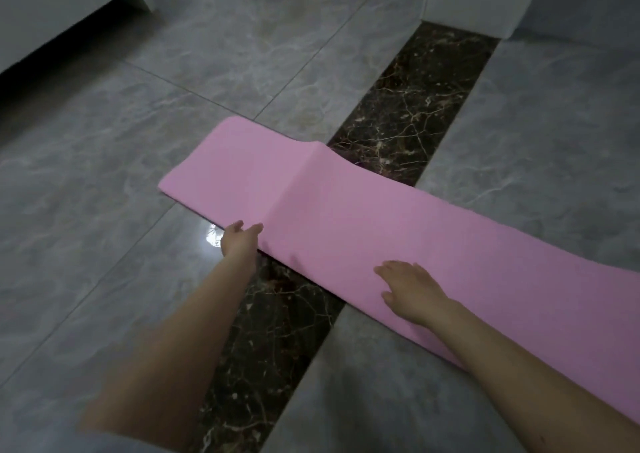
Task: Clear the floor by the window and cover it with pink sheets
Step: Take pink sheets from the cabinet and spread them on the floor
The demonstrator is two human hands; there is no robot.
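Floor [104,175]: grey marble tile, a dark veined strip [408,106] crossing it.
Pink sheet [346,217]: lying on the floor, spanning the strip, long axis running from near right to far left, one raised crease standing midway.
Right hand [412,290]: pressing flat, fingers spread.
Left hand [240,241]: touching the near edge, fingers straight.
Handling, as I judge it: smoothing outward toward the crease is working best.

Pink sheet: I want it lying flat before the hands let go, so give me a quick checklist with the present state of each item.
1. Right hand flat on the pink sheet: ok.
2. Left hand at the near edge: ok.
3. Sheet flat: not ok, a raised ridge crosses it.
4. Sheet spans the dark marble strip: ok.
5. Right end fully laid: cannot tell, out of frame.
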